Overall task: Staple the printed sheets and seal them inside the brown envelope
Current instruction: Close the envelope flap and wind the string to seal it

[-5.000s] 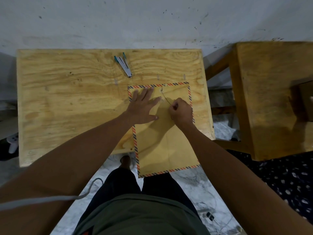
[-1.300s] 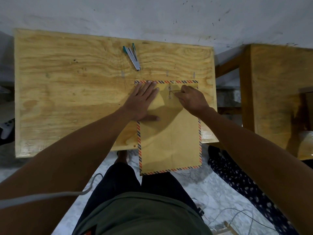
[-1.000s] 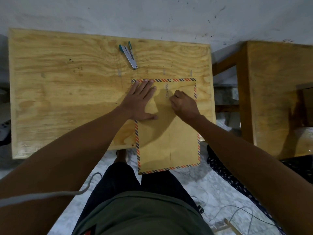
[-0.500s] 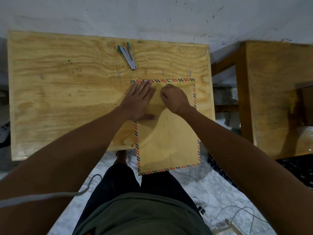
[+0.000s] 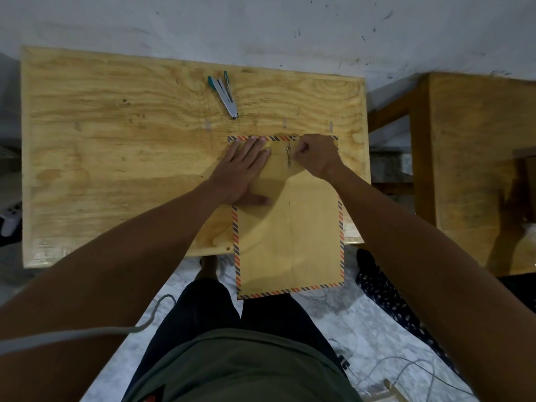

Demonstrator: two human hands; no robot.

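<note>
A plywood table (image 5: 116, 158) stands against a pale wall. On its far middle lies a stapler (image 5: 225, 95) with teal ends, tip pointing near. At the near right lies a brown envelope (image 5: 287, 227) with a striped border, its near half overhanging the table edge, flap end far.

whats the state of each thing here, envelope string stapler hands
envelope: flat, flap closed, near end overhanging the table edge
string: wound between the two flap buttons
stapler: lying untouched beyond the envelope
left hand: flat, pressing the envelope
right hand: fingers curled at the string
</note>
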